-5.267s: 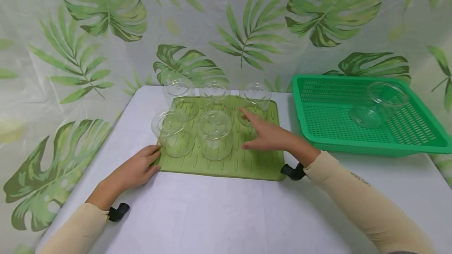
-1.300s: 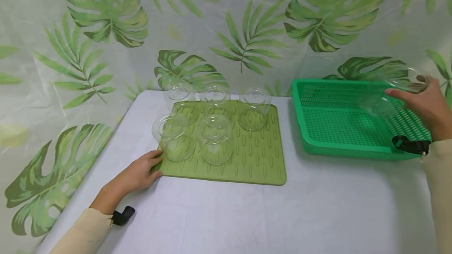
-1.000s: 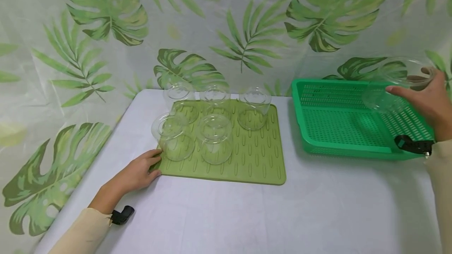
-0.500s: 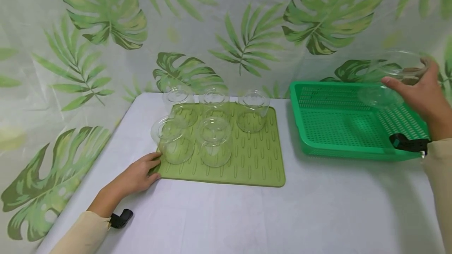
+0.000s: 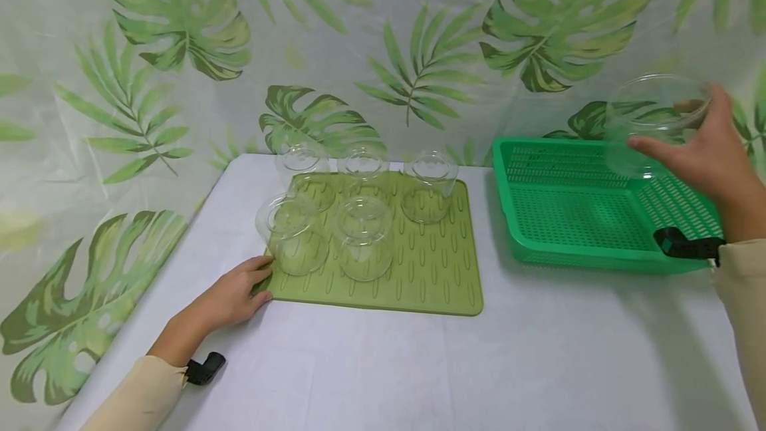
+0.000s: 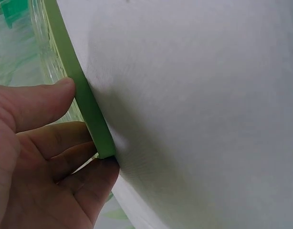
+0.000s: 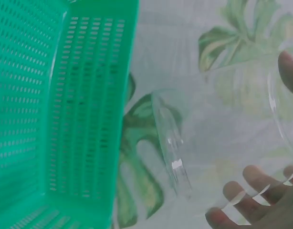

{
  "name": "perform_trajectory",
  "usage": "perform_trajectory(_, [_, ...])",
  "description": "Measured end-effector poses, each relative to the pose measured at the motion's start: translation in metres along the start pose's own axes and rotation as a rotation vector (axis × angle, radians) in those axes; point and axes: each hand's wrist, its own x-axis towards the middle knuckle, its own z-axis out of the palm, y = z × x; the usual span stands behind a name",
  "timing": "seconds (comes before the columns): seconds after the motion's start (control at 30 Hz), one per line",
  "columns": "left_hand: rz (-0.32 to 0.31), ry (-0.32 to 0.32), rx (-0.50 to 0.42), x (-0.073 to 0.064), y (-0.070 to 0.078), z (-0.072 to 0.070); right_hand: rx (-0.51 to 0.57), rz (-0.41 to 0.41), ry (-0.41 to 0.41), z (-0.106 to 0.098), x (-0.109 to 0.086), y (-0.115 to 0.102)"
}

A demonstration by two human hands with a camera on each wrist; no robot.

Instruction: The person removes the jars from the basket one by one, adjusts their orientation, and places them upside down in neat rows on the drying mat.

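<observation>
In the head view my right hand (image 5: 712, 158) grips a clear deep bowl (image 5: 643, 125) by its wide rim, thumb in front and fingers around the back. The bowl is held up over the green basket (image 5: 598, 257), mouth upward. The right wrist view shows the fingertips (image 7: 235, 193) through the bowl's clear wall, its base pointing at the basket. My left hand (image 5: 230, 294) holds the near left corner of the green drying mat (image 5: 433, 278), thumb along its front edge. Several similar clear bowls, such as one in front (image 5: 365, 245), stand upside down on the mat.
The mat lies on a white-covered table (image 5: 383, 371), with the basket to its right. A leaf-patterned curtain (image 5: 335, 52) hangs right behind the table. A back-row bowl (image 5: 429, 191) stands at the mat's right side.
My right hand has gone from over the mat to the basket, taken hold of the bowl there and raised it, shifting slightly left lately. My left hand stays at the mat's corner.
</observation>
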Motion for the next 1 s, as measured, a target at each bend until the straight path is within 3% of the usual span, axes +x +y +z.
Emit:
perform_trajectory(0.57, [-0.003, 0.013, -0.006, -0.002, -0.007, 0.006, -0.068, -0.256, 0.004, 0.019, -0.003, -0.068])
perform_trajectory(1.0, [0.003, 0.018, -0.001, -0.001, -0.005, 0.004, -0.09, -0.38, -0.055, 0.036, -0.02, -0.09])
